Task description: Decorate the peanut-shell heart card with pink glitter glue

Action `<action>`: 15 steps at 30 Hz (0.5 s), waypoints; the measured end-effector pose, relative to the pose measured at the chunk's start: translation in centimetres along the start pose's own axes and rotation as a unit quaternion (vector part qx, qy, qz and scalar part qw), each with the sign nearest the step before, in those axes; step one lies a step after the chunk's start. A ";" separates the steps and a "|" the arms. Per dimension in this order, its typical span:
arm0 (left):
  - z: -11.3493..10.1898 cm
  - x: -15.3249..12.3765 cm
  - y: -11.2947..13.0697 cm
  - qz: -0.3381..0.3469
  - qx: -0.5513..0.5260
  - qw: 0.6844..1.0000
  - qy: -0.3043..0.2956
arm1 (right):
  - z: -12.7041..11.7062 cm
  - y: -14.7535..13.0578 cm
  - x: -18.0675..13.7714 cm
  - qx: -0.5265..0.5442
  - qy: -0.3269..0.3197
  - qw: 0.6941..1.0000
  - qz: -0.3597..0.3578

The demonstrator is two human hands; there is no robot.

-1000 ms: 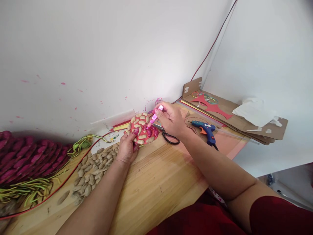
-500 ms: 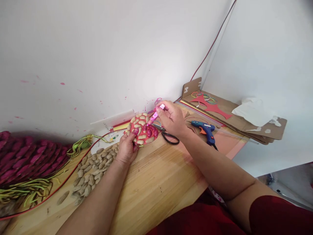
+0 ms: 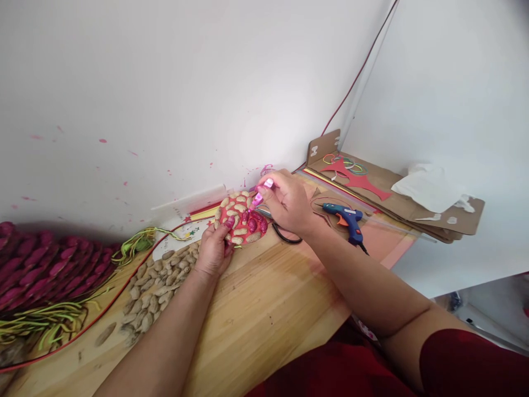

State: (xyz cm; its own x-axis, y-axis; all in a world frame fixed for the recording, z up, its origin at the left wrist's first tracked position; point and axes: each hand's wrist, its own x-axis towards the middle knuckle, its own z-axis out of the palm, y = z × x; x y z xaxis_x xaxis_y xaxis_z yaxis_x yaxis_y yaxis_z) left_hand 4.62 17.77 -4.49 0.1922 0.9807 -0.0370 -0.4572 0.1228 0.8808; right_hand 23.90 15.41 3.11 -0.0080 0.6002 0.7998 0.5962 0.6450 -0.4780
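Note:
My left hand (image 3: 215, 245) is closed on the near left edge of a red disc covered in peanuts (image 3: 238, 209), its thumb on top and stained magenta. Several peanuts on the disc's right side are coloured magenta; the others are plain. In my closed right hand (image 3: 287, 199) is a pink marker with a pale end (image 3: 261, 195), slanted down so that its tip meets the coloured peanuts. Scissors with black handles (image 3: 287, 237) lie just under the right hand, their blades mostly hidden by it.
Loose peanuts (image 3: 161, 284) are heaped left of the disc. Stacked magenta peanut pieces (image 3: 49, 264) with yellow-green cords (image 3: 49, 325) stand far left, near a red cable (image 3: 119, 292). A blue glue gun (image 3: 349, 218) and cardboard (image 3: 450, 218) with red cut-outs and white tissue are at right.
My right hand has shifted slightly left and tilted, covering more of the scissors. The marker's pale end has moved a little left and down. My left hand holds the disc in the same place.

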 end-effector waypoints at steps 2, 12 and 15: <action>0.0 0.0 0.0 -0.002 -0.002 1.000 0.000 | -0.1 0.1 0.1 0.026 0.009 1.000 0.012; -0.2 0.1 -0.1 0.005 0.003 1.000 -0.005 | 0.0 -0.2 0.0 0.015 -0.007 1.000 -0.007; -0.2 0.1 0.0 0.003 0.001 1.000 -0.006 | -0.1 -0.4 0.0 0.028 -0.036 0.999 -0.010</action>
State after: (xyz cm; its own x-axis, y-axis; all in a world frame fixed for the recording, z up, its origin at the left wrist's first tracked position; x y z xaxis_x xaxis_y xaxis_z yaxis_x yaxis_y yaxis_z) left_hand 4.49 17.85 -4.56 0.2007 0.9793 -0.0261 -0.4564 0.1171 0.8820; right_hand 23.74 15.14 3.28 -0.0789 0.6179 0.7823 0.5498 0.6816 -0.4829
